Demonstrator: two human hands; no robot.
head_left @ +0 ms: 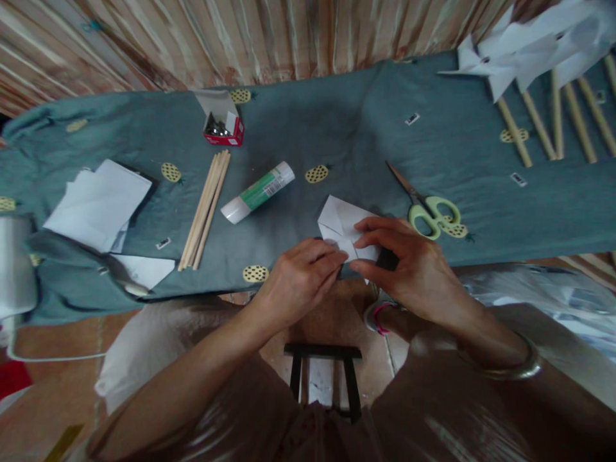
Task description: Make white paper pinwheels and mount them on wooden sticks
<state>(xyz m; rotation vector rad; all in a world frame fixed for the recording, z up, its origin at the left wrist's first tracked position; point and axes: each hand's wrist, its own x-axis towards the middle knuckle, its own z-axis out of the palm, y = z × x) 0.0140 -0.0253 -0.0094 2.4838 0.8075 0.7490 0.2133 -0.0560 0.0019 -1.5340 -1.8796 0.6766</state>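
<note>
A small sheet of white paper (342, 218) with cut or crease lines lies at the table's front edge between my hands. My left hand (304, 273) is closed on its lower left part, thumb and fingers pinched together. From the right, my right hand (409, 260) grips the paper's right side between thumb and fingers. Scissors (423, 206) with pale green handles rest just beyond my right hand, blades partly apart. A glue stick (258, 192) with a green label lies to the upper left of the paper.
Wooden sticks (206, 208) lie beside a red box (224, 122) of metal pins or tacks. White paper squares (101, 205) are stacked at left, near a white device (17, 266). Several paper pinwheels (524, 51) on sticks lie at the far right. A teal pineapple-print cloth (370, 128) covers the table.
</note>
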